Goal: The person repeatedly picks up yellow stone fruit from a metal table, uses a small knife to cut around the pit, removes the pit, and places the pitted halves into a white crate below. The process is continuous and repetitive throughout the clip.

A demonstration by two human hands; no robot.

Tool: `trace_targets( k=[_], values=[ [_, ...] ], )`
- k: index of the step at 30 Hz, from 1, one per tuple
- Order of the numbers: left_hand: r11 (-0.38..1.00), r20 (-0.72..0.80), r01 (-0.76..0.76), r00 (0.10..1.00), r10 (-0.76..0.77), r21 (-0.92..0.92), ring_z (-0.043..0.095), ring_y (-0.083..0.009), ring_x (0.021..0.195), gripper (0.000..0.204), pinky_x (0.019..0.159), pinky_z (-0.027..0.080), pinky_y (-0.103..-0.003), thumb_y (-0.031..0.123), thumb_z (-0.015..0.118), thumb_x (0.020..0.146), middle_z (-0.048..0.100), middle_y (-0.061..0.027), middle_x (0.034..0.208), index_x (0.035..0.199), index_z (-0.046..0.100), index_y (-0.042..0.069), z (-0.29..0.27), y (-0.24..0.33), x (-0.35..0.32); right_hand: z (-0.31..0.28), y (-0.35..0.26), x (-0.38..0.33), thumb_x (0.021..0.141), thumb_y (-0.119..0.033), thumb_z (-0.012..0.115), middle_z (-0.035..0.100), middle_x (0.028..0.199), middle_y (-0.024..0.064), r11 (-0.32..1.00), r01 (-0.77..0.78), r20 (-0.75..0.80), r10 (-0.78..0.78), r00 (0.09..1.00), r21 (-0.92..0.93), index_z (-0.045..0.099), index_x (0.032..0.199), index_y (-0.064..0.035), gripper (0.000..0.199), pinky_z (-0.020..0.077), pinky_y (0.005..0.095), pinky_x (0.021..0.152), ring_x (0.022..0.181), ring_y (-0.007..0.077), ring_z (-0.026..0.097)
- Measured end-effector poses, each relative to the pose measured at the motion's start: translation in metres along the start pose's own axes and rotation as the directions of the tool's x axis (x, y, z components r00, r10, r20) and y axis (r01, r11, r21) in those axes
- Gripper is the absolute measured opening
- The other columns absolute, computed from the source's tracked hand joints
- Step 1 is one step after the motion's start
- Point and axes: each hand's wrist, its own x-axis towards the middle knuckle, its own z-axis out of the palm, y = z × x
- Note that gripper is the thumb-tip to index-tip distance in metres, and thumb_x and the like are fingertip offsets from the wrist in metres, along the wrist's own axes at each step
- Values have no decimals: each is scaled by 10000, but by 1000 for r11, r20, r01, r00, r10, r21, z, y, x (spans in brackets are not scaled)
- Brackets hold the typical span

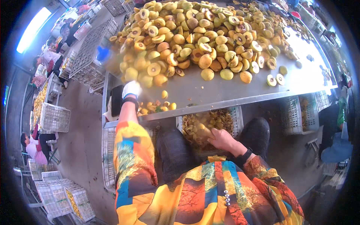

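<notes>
A large heap of halved yellow-green stone fruit (206, 45) covers the far part of a metal table (225, 89); many cut faces show brown pits. My left hand (132, 90), in a white glove, is over the table's near left part, beside the heap. Motion smears its fingers. Close by lie several small yellow pieces (153, 108) at the table's front edge. My right hand (224, 141) is closed above a white crate (237, 119) between my knees, which holds fruit pieces (206, 123). A blurred yellowish shape is at its fingertips; I cannot make out what it is.
More white crates stand under the table at the right (309, 116) and on the floor at lower left (62, 197). Stacked crates (90, 56) rise left of the table. Other people (37, 146) sit farther left. A blurred blue thing (102, 54) shows near the table's left corner.
</notes>
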Motion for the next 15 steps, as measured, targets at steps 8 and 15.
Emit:
trace_targets(
  k=[8, 15],
  values=[
    [46, -195, -201, 975, 106, -978, 546, -192, 997, 412, 890, 427, -273, -98, 602, 597, 570, -77, 1061, 989, 625, 27, -67, 115, -165, 32, 46, 15, 789, -198, 500, 588, 843, 202, 925, 159, 139, -117, 983, -345, 324, 1337, -109, 583, 489, 413, 583, 655, 353, 594],
    [542, -489, -537, 837, 246, -647, 516, -325, 1083, 568, 925, 426, -350, -97, 535, 644, 516, -171, 1162, 1189, 504, 58, -66, 183, -241, -22, -39, 4, 889, -325, 536, 548, 698, 9, 301, 13, -15, 3, 1000, 953, 474, 1101, -12, 383, 369, 241, 397, 472, 74, 453]
  ],
)
